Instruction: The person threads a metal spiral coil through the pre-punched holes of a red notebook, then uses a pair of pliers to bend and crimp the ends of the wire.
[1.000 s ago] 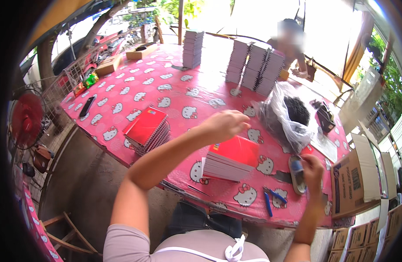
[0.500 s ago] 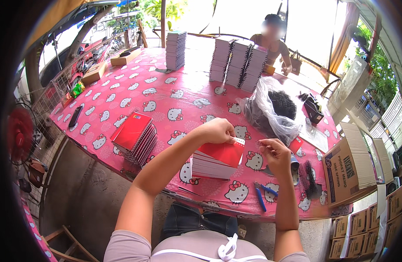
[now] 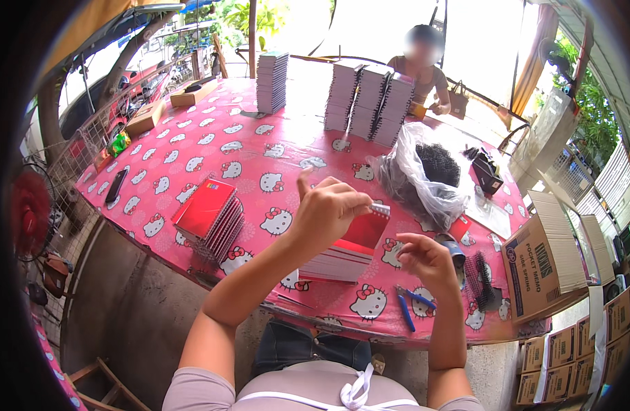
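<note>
The left hand point(image 3: 326, 209) is lifted over the notebook stack point(image 3: 342, 255), fingers pinched shut on the top notebook point(image 3: 365, 229) at its spiral edge, tilting the red cover up. The right hand point(image 3: 424, 259) hovers just right of the stack, fingers loosely curled and half open, holding nothing that can be seen.

Taking the stack as the landmark: a second pile of red notebooks point(image 3: 211, 216) lies to its left, well apart. Blue-handled pliers point(image 3: 409, 305) lie just right and nearer the person, under the right hand. A dark mesh piece point(image 3: 480, 281) lies further right. Beyond the stack to the right sits a clear bag point(image 3: 417, 181) of black coils, crowding the right hand's side. Far behind stand tall stacks point(image 3: 371, 103) of bound books, with one more tower point(image 3: 272, 81) left of them. A phone point(image 3: 116, 185) lies far left.

All rests on a table point(image 3: 212, 144) with a pink cartoon-cat cloth. A seated person point(image 3: 422, 68) is at the far edge. Cardboard boxes point(image 3: 542, 264) stand right of the table, a red fan point(image 3: 28, 212) left; trees and daylight show beyond.
</note>
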{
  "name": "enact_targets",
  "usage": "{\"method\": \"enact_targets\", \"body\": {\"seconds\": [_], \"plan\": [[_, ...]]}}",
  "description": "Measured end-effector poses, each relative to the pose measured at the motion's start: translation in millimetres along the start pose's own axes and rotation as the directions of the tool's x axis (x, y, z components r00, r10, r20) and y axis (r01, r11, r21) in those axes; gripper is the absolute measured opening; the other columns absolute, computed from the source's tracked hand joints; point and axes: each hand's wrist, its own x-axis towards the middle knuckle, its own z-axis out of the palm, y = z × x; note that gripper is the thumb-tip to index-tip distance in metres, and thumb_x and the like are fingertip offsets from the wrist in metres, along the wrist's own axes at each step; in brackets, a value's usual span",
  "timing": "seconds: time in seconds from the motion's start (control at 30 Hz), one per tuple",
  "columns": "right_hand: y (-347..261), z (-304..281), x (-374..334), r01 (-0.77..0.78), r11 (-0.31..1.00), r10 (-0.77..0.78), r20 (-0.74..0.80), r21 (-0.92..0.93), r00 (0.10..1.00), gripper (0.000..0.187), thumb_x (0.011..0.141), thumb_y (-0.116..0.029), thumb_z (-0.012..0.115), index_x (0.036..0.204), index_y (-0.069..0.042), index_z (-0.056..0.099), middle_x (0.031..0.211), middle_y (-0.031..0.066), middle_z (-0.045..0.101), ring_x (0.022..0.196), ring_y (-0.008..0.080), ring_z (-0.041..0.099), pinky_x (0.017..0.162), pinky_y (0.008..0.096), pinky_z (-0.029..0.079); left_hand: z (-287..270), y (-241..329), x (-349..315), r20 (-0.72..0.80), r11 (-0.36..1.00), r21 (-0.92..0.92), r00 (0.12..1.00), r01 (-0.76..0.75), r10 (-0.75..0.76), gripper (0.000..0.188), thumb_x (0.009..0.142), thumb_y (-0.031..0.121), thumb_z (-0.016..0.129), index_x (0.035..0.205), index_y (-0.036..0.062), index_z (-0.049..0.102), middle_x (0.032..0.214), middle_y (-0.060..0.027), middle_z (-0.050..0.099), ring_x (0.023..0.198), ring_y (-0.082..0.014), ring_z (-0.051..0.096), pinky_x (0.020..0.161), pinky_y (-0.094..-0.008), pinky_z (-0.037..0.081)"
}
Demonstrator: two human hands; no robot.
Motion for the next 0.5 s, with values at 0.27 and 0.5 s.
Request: {"method": "enact_targets", "body": {"seconds": [0.27,0.5], "plan": [[-16,48,-2,-0.135,0.908,0.008,0.306,0.396,0.952,0.075,0.085,0.000,0.065,0.147,-0.004,0.023,0.085,0.0088,0.065,0.073,0.0097,0.059,0.062,0.0232,0.049,7,24,-25,-0.122,0.990,0.113,0.990,0.085,-0.071,0.017,0.076,0.018,0.073,0.094,0.0177,0.072,0.085,0.0054,0.065,0.090,-0.0146,0.055,0.088,-0.0374,0.029],[-32,11,18,0.195,0.972,-0.211,-0.124,-0.129,0.970,0.030,0.081,0.002,0.066,0.111,-0.003,0.065,0.086,0.0056,0.065,0.067,0.0079,0.059,0.060,0.0227,0.049,-3,22,-24,-0.013,0.985,0.071,0.987,0.160,-0.159,0.013,0.076,0.017,0.074,0.089,0.0172,0.073,0.081,0.0076,0.066,0.082,-0.0129,0.053,0.084,-0.0342,0.028]]}}
